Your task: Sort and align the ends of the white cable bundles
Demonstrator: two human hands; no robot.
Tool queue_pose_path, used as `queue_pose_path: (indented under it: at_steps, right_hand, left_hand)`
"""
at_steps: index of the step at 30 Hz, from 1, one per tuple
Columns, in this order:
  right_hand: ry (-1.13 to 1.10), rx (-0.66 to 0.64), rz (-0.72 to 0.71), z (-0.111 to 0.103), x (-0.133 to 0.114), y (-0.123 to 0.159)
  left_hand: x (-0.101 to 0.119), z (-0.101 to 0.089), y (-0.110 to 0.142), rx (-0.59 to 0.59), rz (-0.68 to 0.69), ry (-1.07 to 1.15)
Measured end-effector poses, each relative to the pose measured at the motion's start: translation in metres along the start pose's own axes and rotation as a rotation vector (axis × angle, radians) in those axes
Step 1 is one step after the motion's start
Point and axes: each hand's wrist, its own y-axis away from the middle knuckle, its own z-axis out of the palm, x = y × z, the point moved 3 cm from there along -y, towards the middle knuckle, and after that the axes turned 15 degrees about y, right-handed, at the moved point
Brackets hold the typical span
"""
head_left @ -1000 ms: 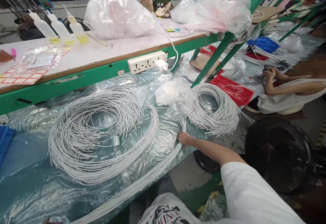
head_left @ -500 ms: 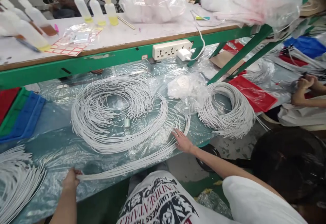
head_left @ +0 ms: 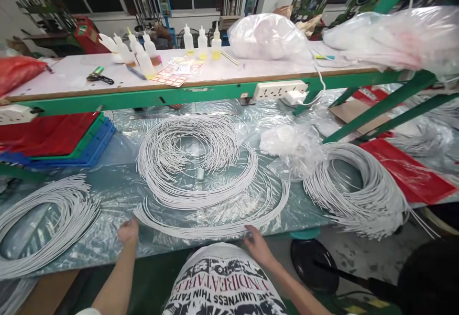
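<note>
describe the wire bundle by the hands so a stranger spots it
Below the green-edged shelf is a plastic-covered table. Along its near edge, a white wire bundle runs from beside the left hand past the right hand, then bends toward the shelf. Unlike the round coils around it, this is an open arc.

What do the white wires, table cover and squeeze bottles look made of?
White wires: probably plastic-coated, fairly matte; smooth, even curves. Core not visible.
Table cover: thin plastic film, glossy; wrinkles and glare.
Squeeze bottles: likely soft plastic, translucent; yellow liquid shows through some walls.
</note>
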Motion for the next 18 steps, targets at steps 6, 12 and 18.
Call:
queue_pose_path:
  at_steps: [6, 12, 18]
  right_hand:
    - [-0.369, 0.085, 0.263, 0.015, -0.011, -0.014]
    - [-0.778, 0.066, 0.484, 0.031, -0.027, -0.016]
    - [-1.048, 0.046, 0.508, 0.017, -0.039, -0.013]
  left_hand:
    - [0.000, 0.049, 0.107, -0.132, 0.145, 0.093]
    - [0.056, 0.120, 0.183, -0.670, 0.559, 0.095]
    - [0.140, 0.174, 0.184, -0.845, 0.799, -0.166]
